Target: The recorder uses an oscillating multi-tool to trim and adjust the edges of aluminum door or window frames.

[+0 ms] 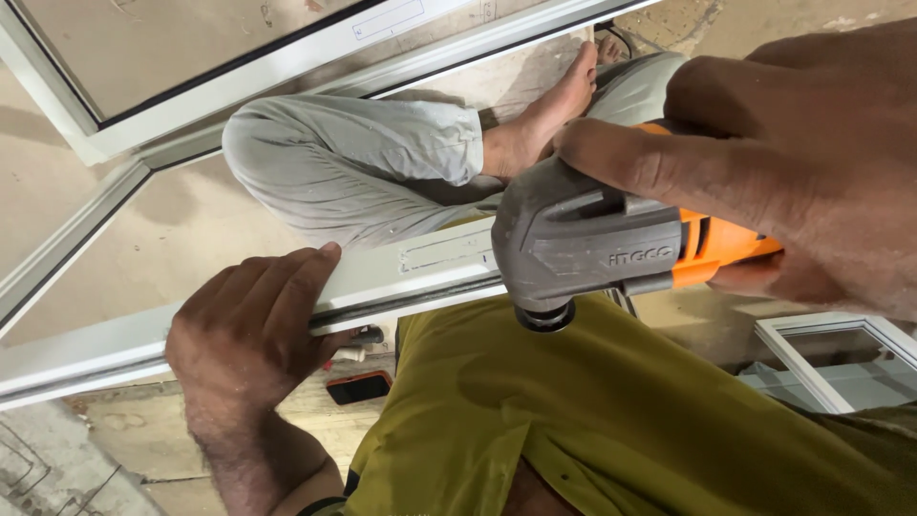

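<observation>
right hand (pixel 793 162) gripping grey-orange power tool (pixel 611 244) at white frame bar (pixel 401 277); left hand (pixel 248 334) clasps the bar. nearby: phone (pixel 358 387) on floor, bare foot (pixel 549 110), second window frame (pixel 831 358).

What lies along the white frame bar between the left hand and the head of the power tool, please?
In the head view, only bare white frame bar runs between the left hand and the grey-and-orange power tool.

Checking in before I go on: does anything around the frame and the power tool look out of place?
One thing: a phone lies on the floor under the white frame bar that the left hand grips, close to the work. The right hand holds the grey and orange power tool against the bar.
</observation>
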